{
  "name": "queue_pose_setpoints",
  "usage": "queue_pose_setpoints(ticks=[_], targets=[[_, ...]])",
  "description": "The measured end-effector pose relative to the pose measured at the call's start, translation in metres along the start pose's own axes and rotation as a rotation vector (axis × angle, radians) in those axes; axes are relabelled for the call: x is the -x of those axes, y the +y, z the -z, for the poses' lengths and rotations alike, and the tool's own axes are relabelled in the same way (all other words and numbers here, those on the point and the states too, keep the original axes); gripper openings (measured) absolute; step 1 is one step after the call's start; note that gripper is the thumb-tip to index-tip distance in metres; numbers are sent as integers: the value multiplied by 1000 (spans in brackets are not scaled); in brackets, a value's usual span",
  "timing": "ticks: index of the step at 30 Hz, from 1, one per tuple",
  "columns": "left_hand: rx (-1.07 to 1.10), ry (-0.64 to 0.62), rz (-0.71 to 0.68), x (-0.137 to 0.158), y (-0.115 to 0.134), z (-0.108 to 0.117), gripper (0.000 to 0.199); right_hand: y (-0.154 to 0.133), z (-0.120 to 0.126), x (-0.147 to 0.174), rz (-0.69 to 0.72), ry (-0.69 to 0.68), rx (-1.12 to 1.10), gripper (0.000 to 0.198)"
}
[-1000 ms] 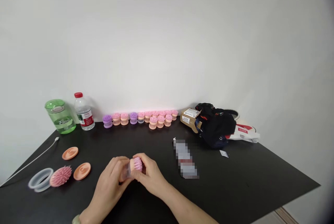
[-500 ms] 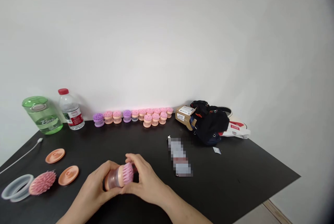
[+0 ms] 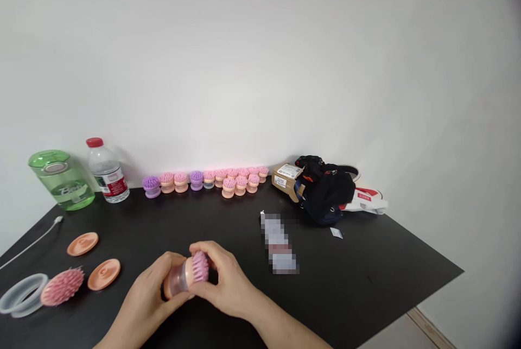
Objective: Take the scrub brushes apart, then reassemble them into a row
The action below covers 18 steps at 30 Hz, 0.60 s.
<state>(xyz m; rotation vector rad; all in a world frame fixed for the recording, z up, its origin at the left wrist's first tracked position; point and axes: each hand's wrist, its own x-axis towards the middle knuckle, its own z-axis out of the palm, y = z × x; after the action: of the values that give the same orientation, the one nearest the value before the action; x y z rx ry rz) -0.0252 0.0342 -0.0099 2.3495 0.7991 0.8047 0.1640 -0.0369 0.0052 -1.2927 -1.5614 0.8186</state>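
Near the table's front a scalp massage brush (image 3: 179,279) with pink bristles, a peach rim and a clear middle lies tilted between both hands. My left hand (image 3: 152,289) wraps round its base end. My right hand (image 3: 228,278) grips the bristle end, thumb below and fingers above. To the left lie two peach discs, one nearer (image 3: 105,274) and one farther (image 3: 82,244). Beside them is a loose pink bristle head (image 3: 63,286) against two translucent rings (image 3: 24,296).
Several assembled pink and purple brushes (image 3: 196,180) stand along the wall. A green jug (image 3: 67,183) and a red-capped bottle (image 3: 109,172) are back left. A cardboard box (image 3: 287,182), dark bag (image 3: 328,194) and blurred-out flat object (image 3: 279,243) lie right; a white cable (image 3: 35,243) runs left.
My right fingers have closed in over the bristle end of the brush. The whole view has shifted slightly, with the table things a little farther left.
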Motion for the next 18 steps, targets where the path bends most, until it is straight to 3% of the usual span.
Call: queue_pose_setpoints(ticks=[3, 7, 10, 12, 15, 18], targets=[[16, 1, 19, 1, -1, -2, 26, 1, -1, 0, -48, 15, -5, 79], [6, -14, 36, 1, 0, -2, 28, 0, -1, 0, -61, 2, 55, 48], [14, -8, 45, 0, 0, -2, 28, -1, 0, 1, 4, 0, 21, 67], [20, 6, 44, -1, 0, -1, 29, 0, -1, 1, -43, 2, 9, 79], [16, 4, 37, -1, 1, -1, 28, 2, -2, 0, -122, -14, 52, 61], [9, -3, 39, 0, 3, 0, 26, 4, -4, 0, -81, 6, 65, 53]])
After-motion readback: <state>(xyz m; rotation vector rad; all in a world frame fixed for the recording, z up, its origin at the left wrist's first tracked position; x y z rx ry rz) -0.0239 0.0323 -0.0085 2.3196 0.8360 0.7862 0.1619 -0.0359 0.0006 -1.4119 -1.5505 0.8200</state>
